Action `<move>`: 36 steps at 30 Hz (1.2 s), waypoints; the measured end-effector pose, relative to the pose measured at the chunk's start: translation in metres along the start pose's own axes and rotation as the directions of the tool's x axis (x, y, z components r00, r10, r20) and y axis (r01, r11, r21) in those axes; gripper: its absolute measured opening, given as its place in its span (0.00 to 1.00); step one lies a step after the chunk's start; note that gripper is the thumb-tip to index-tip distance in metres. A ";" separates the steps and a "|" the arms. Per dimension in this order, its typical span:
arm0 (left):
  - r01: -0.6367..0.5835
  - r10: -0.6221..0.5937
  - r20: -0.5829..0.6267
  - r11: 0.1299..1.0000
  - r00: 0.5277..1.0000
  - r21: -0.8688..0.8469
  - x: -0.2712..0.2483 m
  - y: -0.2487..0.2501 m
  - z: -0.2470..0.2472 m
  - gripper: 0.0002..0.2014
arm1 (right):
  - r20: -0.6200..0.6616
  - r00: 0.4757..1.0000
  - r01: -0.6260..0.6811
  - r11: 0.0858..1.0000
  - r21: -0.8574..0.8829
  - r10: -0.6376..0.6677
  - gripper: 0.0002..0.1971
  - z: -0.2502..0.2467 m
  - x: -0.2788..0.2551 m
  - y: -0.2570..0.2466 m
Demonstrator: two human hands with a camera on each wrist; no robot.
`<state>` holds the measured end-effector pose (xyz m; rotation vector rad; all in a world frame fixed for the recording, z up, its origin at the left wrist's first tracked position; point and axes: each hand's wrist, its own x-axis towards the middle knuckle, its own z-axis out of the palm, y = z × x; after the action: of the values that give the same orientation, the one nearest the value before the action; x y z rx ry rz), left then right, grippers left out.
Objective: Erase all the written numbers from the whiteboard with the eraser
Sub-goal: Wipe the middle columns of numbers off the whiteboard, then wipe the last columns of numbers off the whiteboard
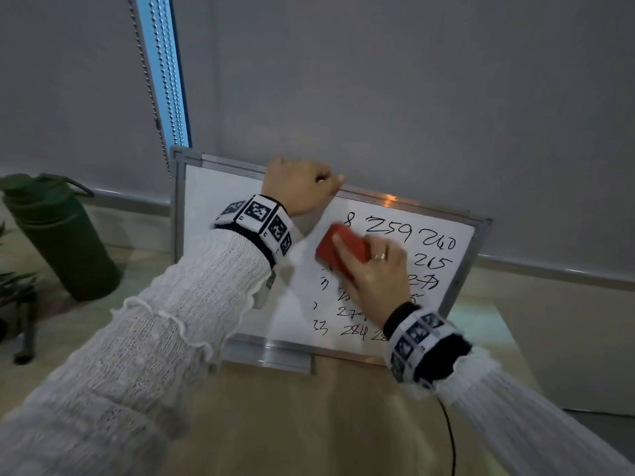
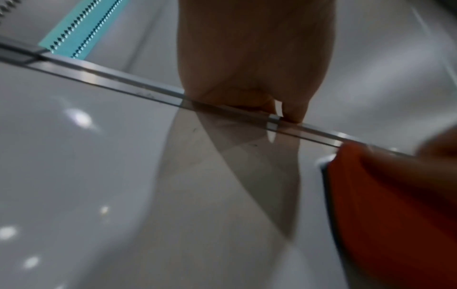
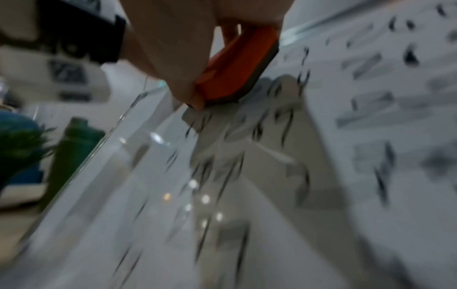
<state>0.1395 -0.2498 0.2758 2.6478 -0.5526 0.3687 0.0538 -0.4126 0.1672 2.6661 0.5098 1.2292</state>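
Observation:
A small whiteboard [image 1: 220, 187] with a metal frame leans against the wall on the table. Its left part is blank; black handwritten numbers [image 1: 409, 231] fill the right part. My left hand [image 1: 302, 187] grips the top frame edge, fingers curled over it, also seen in the left wrist view [image 2: 254, 78]. My right hand [image 1: 374, 269] holds a red eraser [image 1: 338, 249] pressed flat on the board near its middle. The right wrist view shows the eraser [image 3: 237, 68] on its dark felt pad against the board, blurred. My hand covers some numbers.
A dark green bottle [image 1: 58, 235] stands on the table left of the board. Plant leaves [image 1: 13, 283] show at the far left edge. Bead chains [image 1: 151, 80] hang by the window strip behind. A black cable [image 1: 450, 438] runs from my right wrist.

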 end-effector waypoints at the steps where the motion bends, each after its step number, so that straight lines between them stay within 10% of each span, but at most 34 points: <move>1: -0.003 0.003 -0.007 1.000 1.000 -0.002 0.000 0.000 0.000 0.22 | 0.055 0.995 0.087 0.996 0.002 -0.087 0.39 0.009 -0.021 -0.007; 6: -0.009 0.009 -0.010 1.000 1.000 -0.001 -0.004 -0.001 -0.002 0.22 | 0.197 0.892 0.410 0.912 0.025 -0.407 0.36 0.020 -0.070 -0.011; 14: -0.014 0.014 -0.015 1.000 1.000 0.003 -0.003 -0.001 0.000 0.22 | -0.041 0.998 -0.054 0.999 -0.004 0.054 0.36 0.005 -0.011 0.002; 20: -0.011 0.010 -0.018 1.000 1.000 -0.011 -0.002 -0.005 0.001 0.22 | 0.172 0.918 0.362 0.932 0.000 -0.357 0.39 0.025 -0.072 -0.011; 28: -0.013 0.013 -0.028 1.000 1.000 0.001 -0.002 -0.003 0.001 0.22 | -0.007 0.998 -0.061 0.998 0.009 0.061 0.40 0.008 -0.020 -0.004; 36: -0.011 0.011 -0.034 1.000 0.999 0.006 -0.002 -0.003 0.003 0.22 | 0.175 0.901 0.396 0.917 0.039 -0.397 0.35 0.024 -0.076 -0.011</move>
<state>0.1394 -0.2479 0.2718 2.6396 -0.5558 0.4185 0.0235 -0.4306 0.0956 2.4682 0.9644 0.8602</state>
